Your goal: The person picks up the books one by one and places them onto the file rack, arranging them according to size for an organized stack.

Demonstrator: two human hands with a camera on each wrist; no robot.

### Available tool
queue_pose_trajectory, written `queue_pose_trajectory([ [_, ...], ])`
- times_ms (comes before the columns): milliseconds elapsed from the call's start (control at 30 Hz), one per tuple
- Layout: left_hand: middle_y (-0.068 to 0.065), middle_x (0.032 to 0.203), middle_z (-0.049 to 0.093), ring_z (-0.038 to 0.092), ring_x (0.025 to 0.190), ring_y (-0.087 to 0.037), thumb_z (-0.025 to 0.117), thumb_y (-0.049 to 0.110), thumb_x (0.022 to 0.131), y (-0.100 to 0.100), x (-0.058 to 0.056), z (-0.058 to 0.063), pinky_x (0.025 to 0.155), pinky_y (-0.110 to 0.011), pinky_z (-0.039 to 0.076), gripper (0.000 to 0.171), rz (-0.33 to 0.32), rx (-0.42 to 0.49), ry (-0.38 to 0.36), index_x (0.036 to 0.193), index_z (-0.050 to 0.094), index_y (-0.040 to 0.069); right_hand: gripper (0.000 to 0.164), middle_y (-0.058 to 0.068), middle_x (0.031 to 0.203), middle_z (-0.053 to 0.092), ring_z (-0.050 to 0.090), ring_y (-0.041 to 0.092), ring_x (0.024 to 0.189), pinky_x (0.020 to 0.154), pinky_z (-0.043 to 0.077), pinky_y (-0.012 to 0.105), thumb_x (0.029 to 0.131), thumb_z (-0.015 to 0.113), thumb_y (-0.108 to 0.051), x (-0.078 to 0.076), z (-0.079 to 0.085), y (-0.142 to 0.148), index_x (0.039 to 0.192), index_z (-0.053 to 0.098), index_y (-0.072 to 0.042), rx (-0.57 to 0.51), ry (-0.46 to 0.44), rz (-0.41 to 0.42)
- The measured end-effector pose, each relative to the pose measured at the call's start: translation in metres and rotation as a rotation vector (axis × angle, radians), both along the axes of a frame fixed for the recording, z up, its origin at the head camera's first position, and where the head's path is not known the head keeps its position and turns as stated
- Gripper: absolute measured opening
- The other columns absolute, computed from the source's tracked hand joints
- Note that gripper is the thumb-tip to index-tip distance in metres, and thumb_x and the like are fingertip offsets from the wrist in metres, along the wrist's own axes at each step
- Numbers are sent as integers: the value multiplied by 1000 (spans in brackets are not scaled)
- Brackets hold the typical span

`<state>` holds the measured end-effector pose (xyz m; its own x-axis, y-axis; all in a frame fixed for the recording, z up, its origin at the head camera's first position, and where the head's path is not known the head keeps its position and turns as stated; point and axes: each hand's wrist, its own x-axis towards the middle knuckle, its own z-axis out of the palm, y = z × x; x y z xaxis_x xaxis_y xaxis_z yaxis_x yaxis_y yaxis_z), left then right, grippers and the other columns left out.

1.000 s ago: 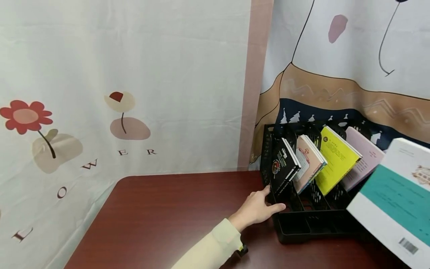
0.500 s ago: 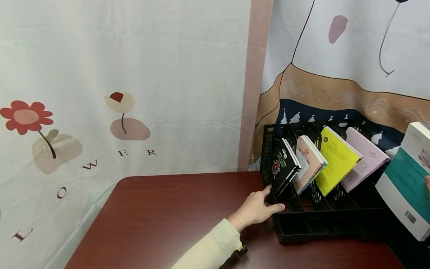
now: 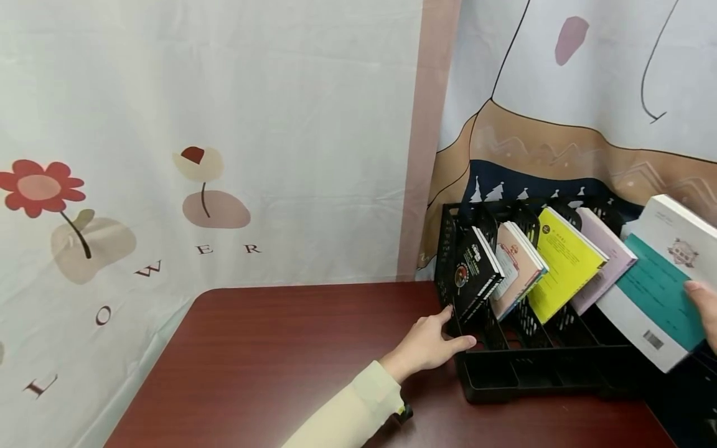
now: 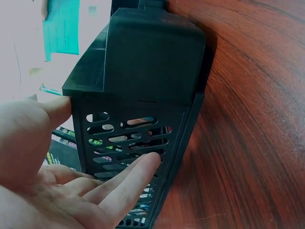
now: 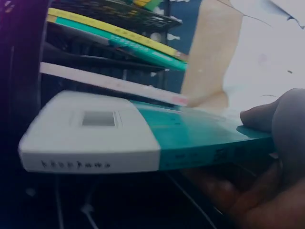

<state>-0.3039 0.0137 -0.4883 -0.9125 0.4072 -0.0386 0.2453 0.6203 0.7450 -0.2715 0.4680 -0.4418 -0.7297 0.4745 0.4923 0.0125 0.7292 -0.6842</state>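
Observation:
A black desktop book rack point(image 3: 551, 358) with dividers stands at the table's right side. My left hand point(image 3: 422, 345) rests against its left end; in the left wrist view the extended fingers point(image 4: 128, 188) lie against the slotted side panel and the thumb meets the front edge. At the far right my right hand point(image 3: 704, 311) holds a thick white and teal book point(image 3: 663, 311), tilted, at the rack's right end. The right wrist view has the thumb point(image 5: 259, 117) on the book's cover and fingers beneath. Whether the book touches the rack floor is hidden.
Leaning in the rack's slots are black books point(image 3: 475, 274), pinkish books point(image 3: 512, 267), a yellow book point(image 3: 566, 264) and a lilac book point(image 3: 602, 258). The dark red tabletop point(image 3: 291, 348) extends left. A printed curtain point(image 3: 308, 155) hangs behind.
The white and teal book first shifted right, then came back left toward the rack, with my right hand now showing on it. My left hand has kept its place at the rack.

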Motion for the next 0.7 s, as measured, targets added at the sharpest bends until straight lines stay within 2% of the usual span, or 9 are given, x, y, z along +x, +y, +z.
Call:
queue_pose_trajectory([
  [33, -3, 113, 80, 68, 118, -12, 69, 68, 90, 0, 0, 0, 100, -36, 56, 94, 0, 1, -1, 164, 39, 18, 56, 34, 161, 43, 59, 7, 130, 106, 51, 27, 113, 43, -32, -4, -5, 2, 166, 32, -25, -7, -5, -21],
  [100, -5, 123, 79, 67, 121, -12, 70, 68, 90, 1, 0, 0, 100, -36, 56, 94, 3, 2, 3, 164, 40, 19, 56, 29, 164, 42, 48, 25, 146, 121, 36, 43, 112, 46, -34, -10, -6, 0, 166, 32, -30, 25, 56, -23],
  [167, -2, 120, 80, 68, 119, -11, 70, 68, 89, 1, 0, -1, 101, -36, 56, 94, 3, 1, 5, 163, 41, 18, 55, 32, 159, 48, 48, 7, 141, 121, 36, 35, 110, 53, -30, -11, 4, -13, 163, 39, -23, 68, 133, -21],
  [300, 9, 74, 77, 72, 100, -5, 70, 67, 90, -1, 0, -1, 102, -36, 56, 96, -11, 3, -2, 164, 39, 16, 46, 42, 135, 60, 40, -25, 90, 80, 41, 5, 106, 59, -20, -8, 36, -48, 145, 54, 4, 83, 129, 10],
  [400, 7, 74, 77, 73, 100, -5, 70, 67, 90, -1, 0, -1, 103, -37, 56, 95, -17, 5, -14, 164, 39, 16, 47, 53, 121, 56, 65, 4, 68, 53, 34, 8, 108, 54, -20, -8, 52, -63, 135, 52, 19, 103, -25, 69],
  [467, 2, 97, 82, 71, 111, -8, 69, 68, 90, -1, 0, -1, 103, -37, 55, 94, -13, 1, -21, 164, 39, 18, 56, 56, 122, 53, 72, 41, 74, 52, 52, 27, 110, 49, -28, -12, 56, -66, 138, 48, 21, 120, -135, 82],
  [533, -1, 102, 82, 70, 116, -10, 68, 68, 90, -1, 1, 0, 104, -37, 55, 93, -12, -4, -26, 164, 39, 19, 63, 57, 128, 50, 60, 69, 97, 64, 61, 51, 111, 44, -34, -18, 55, -68, 145, 43, 19, 131, -193, 85],
  [600, -1, 104, 82, 68, 121, -11, 68, 68, 90, -1, 1, 1, 105, -37, 55, 93, -11, -8, -20, 164, 40, 19, 70, 55, 135, 46, 55, 69, 105, 79, 54, 74, 112, 40, -41, -24, 53, -68, 152, 37, 16, 109, -238, 81],
  [700, 4, 82, 79, 71, 111, -8, 69, 67, 91, -1, 1, 2, 104, -35, 55, 93, -18, -7, -19, 164, 39, 18, 72, 55, 140, 43, 52, 68, 109, 88, 45, 81, 112, 36, -43, -31, 47, -65, 155, 33, 14, 105, -233, 94],
])
